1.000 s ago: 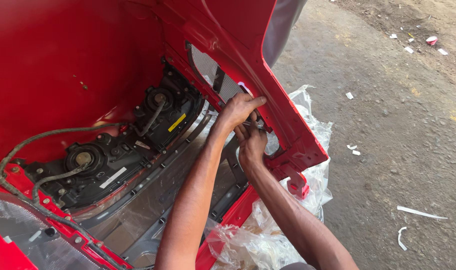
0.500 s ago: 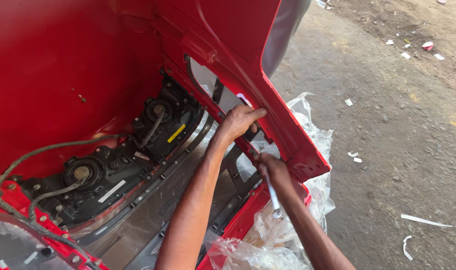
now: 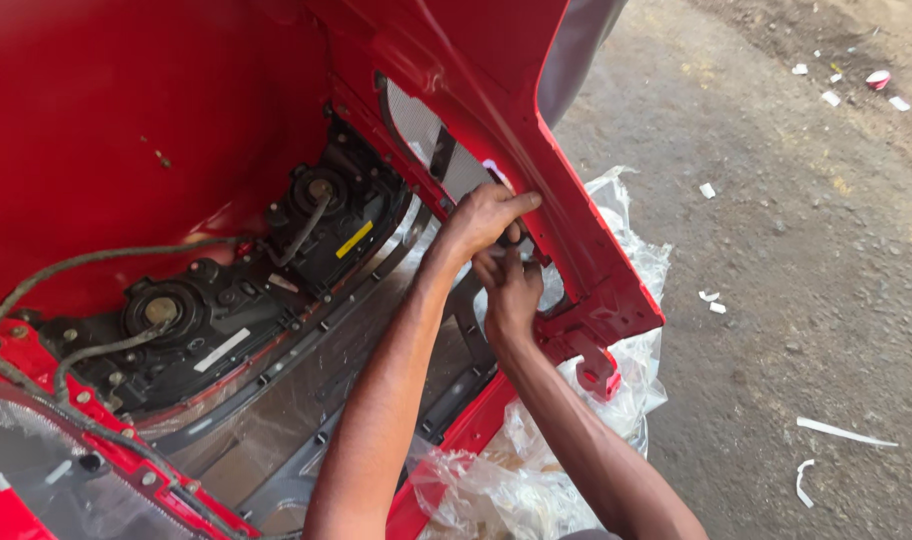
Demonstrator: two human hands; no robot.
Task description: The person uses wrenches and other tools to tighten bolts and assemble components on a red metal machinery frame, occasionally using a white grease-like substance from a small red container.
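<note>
Clear plastic sheeting (image 3: pixel 536 470) is spread nearest, below the red car panel (image 3: pixel 586 270). Against that panel's inner edge, the right hand (image 3: pixel 511 295) is curled around a small dark part (image 3: pixel 513 240). Just above, the left hand (image 3: pixel 486 215) is pressed on the same part, fingers bent.

My one head camera looks steeply down from close range onto the inside of a red bumper shell (image 3: pixel 126 120), with the dirt ground (image 3: pixel 796 300) on the right.
</note>
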